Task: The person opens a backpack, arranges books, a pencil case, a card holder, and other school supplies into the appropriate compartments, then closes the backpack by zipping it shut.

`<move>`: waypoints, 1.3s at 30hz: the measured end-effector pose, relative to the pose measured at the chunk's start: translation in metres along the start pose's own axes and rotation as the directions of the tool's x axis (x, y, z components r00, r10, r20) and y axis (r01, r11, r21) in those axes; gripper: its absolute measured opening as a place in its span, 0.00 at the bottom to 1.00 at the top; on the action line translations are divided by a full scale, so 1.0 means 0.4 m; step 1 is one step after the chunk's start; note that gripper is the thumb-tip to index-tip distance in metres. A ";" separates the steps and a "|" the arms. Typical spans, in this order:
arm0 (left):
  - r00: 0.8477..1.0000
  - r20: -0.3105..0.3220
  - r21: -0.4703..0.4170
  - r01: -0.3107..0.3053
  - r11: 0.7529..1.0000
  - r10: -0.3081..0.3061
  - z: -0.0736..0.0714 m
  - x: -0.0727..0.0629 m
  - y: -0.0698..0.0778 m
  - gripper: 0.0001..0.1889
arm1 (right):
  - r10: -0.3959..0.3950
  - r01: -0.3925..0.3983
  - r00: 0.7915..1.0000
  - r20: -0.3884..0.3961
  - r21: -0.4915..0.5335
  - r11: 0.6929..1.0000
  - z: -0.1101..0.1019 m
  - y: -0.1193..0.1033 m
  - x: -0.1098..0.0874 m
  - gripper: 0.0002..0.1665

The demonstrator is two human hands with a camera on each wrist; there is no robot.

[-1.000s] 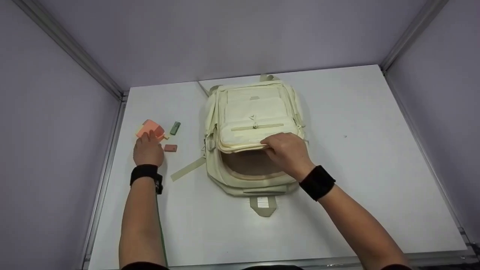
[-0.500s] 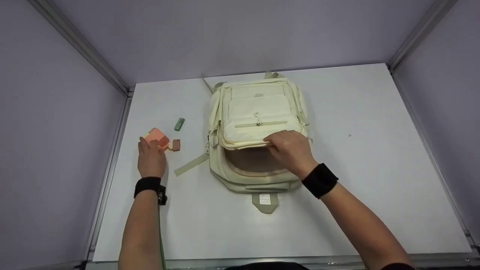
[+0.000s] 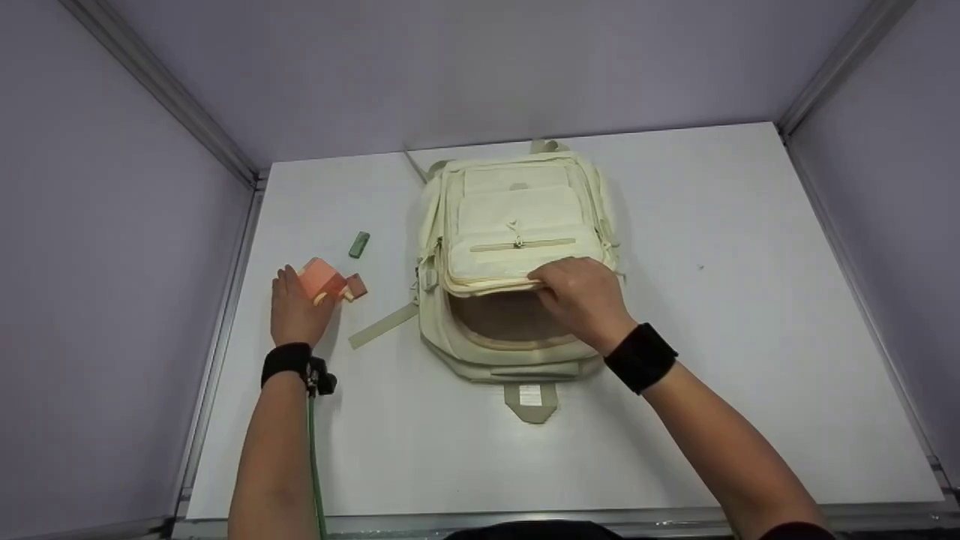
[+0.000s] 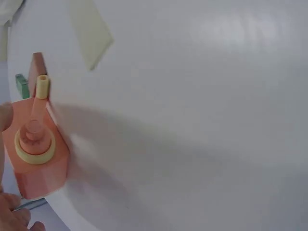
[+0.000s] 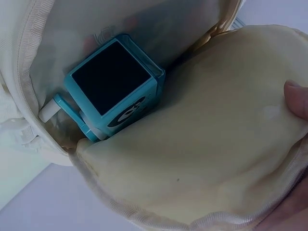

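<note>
My left hand [image 3: 298, 311] holds an orange hand-crank pencil sharpener [image 3: 321, 277] at the table's left side. In the left wrist view, thumb and fingers lie on opposite sides of its body; the crank with a pale yellow knob [image 4: 43, 86] faces the camera. A small red-brown block [image 3: 357, 285] lies against or very near that knob. My right hand [image 3: 589, 300] pinches the front edge of the cream backpack's flap [image 3: 517, 259] and lifts it. Inside the unzipped compartment, a teal crank pencil sharpener [image 5: 113, 84] shows in the right wrist view.
The backpack [image 3: 465, 360] lies flat mid-table, its loose strap [image 3: 382, 326] reaching left and its top loop [image 3: 531, 409] toward me. A small green block [image 3: 359, 244] lies beyond the orange sharpener. Grey walls [image 3: 480, 75] stand at the back and sides.
The orange sharpener has turned and shifted slightly under my left hand, and the red-brown block beside it has turned too. My right hand keeps the flap raised.
</note>
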State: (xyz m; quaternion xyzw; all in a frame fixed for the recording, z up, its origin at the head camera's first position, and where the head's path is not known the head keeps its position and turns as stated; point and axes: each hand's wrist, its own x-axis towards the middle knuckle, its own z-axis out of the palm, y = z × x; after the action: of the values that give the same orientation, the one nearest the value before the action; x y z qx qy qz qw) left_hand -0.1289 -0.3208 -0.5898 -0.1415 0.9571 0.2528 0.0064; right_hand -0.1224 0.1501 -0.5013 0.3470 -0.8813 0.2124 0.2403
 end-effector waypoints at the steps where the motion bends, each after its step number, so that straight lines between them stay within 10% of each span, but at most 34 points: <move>1: 1.000 0.025 -0.020 0.014 1.000 -0.013 -0.006 0.002 0.001 0.49 | -0.003 0.003 1.000 -0.003 0.001 1.000 0.000 0.000 0.000 0.05; 22: 0.998 0.037 -0.179 0.063 0.982 -0.058 -0.012 -0.050 0.037 0.40 | 0.014 -0.018 0.998 0.062 0.066 0.998 -0.007 0.007 0.003 0.13; 30: 0.993 0.043 -0.215 -0.098 0.972 0.110 -0.023 -0.106 0.137 0.44 | 0.048 -0.051 0.998 0.048 0.057 0.997 -0.022 0.006 0.007 0.13; 35: 0.950 0.138 -0.245 -0.243 0.939 0.282 -0.025 -0.161 0.239 0.42 | 0.079 -0.081 0.996 0.037 0.053 0.995 -0.027 0.009 0.015 0.13; 39: 0.869 0.191 -0.261 -0.404 0.877 0.457 -0.007 -0.198 0.317 0.37 | 0.106 -0.108 0.994 0.037 0.052 0.993 -0.030 0.009 0.025 0.13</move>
State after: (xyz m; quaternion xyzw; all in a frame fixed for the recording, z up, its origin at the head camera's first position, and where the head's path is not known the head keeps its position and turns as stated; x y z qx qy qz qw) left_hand -0.0873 -0.1955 -0.5195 0.1093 0.9233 0.3642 0.0534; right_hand -0.1282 0.1538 -0.4869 0.3092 -0.8966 0.2427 0.2042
